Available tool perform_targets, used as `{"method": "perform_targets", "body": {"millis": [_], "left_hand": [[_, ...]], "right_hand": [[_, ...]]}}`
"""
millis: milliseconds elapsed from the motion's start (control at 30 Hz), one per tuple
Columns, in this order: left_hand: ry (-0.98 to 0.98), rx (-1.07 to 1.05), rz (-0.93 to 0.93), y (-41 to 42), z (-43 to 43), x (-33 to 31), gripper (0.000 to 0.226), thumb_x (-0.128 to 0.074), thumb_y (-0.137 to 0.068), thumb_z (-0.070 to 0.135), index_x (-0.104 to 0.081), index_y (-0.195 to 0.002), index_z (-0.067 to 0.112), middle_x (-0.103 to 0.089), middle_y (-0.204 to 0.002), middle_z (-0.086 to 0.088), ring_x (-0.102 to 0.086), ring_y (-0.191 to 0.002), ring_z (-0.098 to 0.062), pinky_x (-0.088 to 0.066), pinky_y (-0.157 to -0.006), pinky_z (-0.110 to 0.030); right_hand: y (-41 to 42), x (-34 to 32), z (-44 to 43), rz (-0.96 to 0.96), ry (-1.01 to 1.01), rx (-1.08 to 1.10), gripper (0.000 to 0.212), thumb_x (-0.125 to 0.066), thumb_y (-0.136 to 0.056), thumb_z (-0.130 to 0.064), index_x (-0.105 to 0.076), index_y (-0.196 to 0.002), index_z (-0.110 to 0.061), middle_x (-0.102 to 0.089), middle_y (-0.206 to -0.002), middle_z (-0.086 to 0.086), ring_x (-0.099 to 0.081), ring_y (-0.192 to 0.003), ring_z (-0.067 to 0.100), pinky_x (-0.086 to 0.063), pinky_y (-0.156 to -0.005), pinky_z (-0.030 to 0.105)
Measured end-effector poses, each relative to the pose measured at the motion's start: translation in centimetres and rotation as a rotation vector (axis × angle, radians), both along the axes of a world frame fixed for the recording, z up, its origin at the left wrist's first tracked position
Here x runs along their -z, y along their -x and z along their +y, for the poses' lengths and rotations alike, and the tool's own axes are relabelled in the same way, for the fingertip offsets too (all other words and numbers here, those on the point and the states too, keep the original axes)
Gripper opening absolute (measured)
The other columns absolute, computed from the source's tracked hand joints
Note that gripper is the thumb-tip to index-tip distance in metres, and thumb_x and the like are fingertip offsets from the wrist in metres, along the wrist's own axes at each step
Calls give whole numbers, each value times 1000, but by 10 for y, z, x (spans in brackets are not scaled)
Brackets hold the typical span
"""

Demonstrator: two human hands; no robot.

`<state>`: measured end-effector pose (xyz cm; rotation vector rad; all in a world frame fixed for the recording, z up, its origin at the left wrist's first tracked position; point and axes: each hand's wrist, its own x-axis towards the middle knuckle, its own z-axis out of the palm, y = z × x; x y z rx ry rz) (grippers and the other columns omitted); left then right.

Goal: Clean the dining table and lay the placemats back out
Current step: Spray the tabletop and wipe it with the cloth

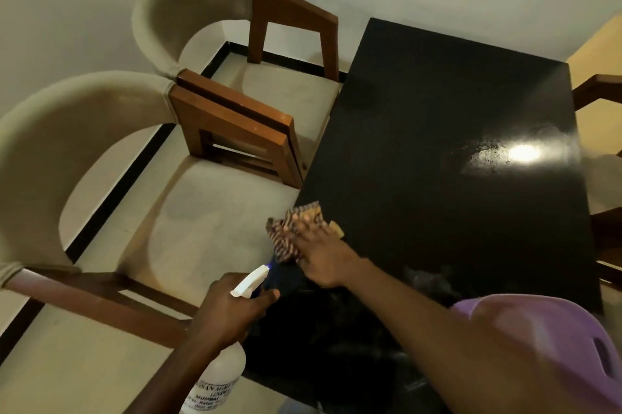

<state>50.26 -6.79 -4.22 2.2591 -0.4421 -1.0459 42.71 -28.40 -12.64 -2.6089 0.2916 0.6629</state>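
The room was dim, with a warm, yellowish cast. A lamp's reflection made a hard white glare spot (523, 153) on the glossy black table (420, 104), toward three o'clock, ringed by a speckled sheen. The rest of the table top sank to near black. Soft shadows lay on the chair seats (215, 211) at nine o'clock. Motion blur smeared the right hand (323, 257) and the cloth (291, 235) under its fingers. The lavender shape (545, 339) at five o'clock was close and out of focus. The spray bottle (218, 376) in the left hand (229, 309) carried a soft label. Wide-angle distortion bowed the chair backs (67, 131) near the borders.
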Motion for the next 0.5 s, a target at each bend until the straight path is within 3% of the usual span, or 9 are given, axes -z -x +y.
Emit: {"method": "perform_targets", "body": {"millis": [67,167,233,367,500], "left_hand": [[9,-11,19,4,4,-1,38,-85,-85,26,-59,-64,9,-64,-51,-6,-56,-40,-16,-44,-51,-34],[4,-38,31,12,7,-2,24,-85,-83,19,-66,-73,8,-67,-57,-9,-56,-40,-11,-43,-45,-30],[2,-31,41,15,7,-1,21,-86,-82,20,-69,-77,9,-70,-62,-9,-61,-45,-13,-45,-46,-28],[14,53,46,21,3,1,29,-87,-84,28,-65,-72,14,-65,-57,-3,-60,-48,-9,-45,-51,-25],[16,96,28,26,-3,-1,29,-87,-85,32,-65,-74,17,-65,-56,-1,-63,-50,-8,-44,-51,-21]], "right_hand": [[34,-1,35,-42,-47,-46,78,-45,-100,-34,-6,-168,-28,5,-175,4,12,-161,24,10,-129,48],[85,2,72,-78,-52,-67,75,-41,-101,-38,-7,-168,-29,4,-175,0,16,-160,20,17,-125,44],[111,4,82,-79,-48,-26,72,-35,-102,-38,-5,-167,-30,4,-175,-4,16,-160,17,12,-128,45],[135,1,57,-30,59,287,74,-36,-101,-33,-4,-168,-30,7,-175,-5,8,-161,19,-5,-129,53],[116,-4,-9,57,103,671,75,-42,-103,-33,-4,-168,-27,2,-176,-1,0,-162,23,-13,-127,54]]}}
